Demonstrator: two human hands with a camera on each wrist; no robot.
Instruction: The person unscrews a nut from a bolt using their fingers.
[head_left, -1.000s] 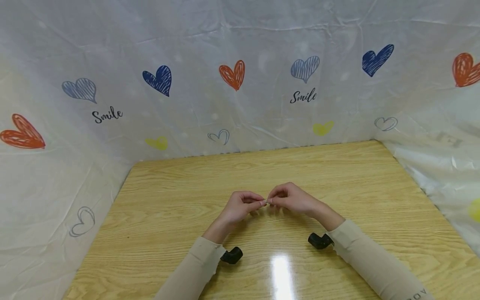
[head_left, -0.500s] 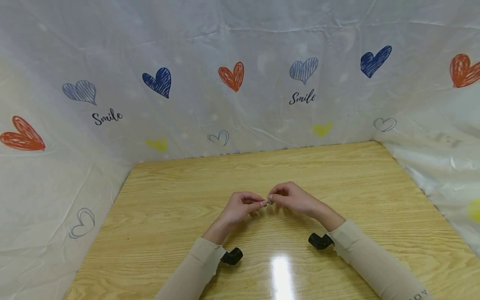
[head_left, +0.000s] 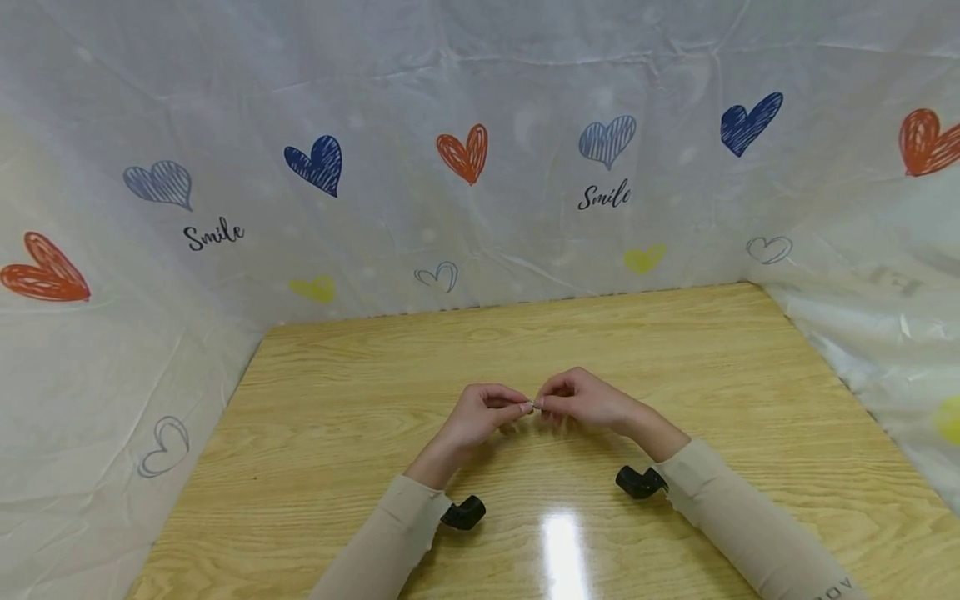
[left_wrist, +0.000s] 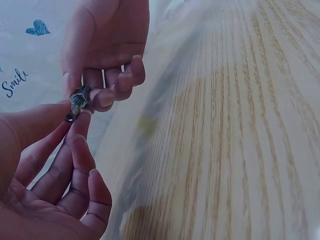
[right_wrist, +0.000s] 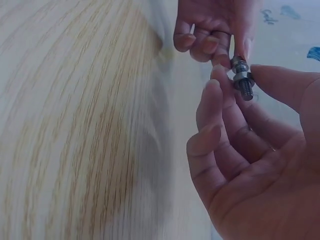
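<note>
Above the wooden table, both hands meet at a small metal bolt point(right_wrist: 247, 94) with a hex nut point(right_wrist: 243, 78) on its thread. My left hand point(head_left: 478, 414) pinches one end of the bolt between thumb and fingertips. From the opposite side, my right hand point(head_left: 588, 402) has its thumb and index finger on the nut, pinching it. In the left wrist view the metal piece is small and partly covered by fingertips. The threaded tip sticks out past the nut in the right wrist view.
The wood-grain table point(head_left: 337, 450) spreads out on all sides of the hands. A white curtain point(head_left: 525, 217) printed with hearts and "Smile" encloses the back and sides. Black elbow-shaped pieces point(head_left: 464, 512) protrude from both sleeve cuffs.
Half a second ago my right fingers were lifted slightly, showing more of the metal; now they are back down around the nut. My left hand has stayed in place.
</note>
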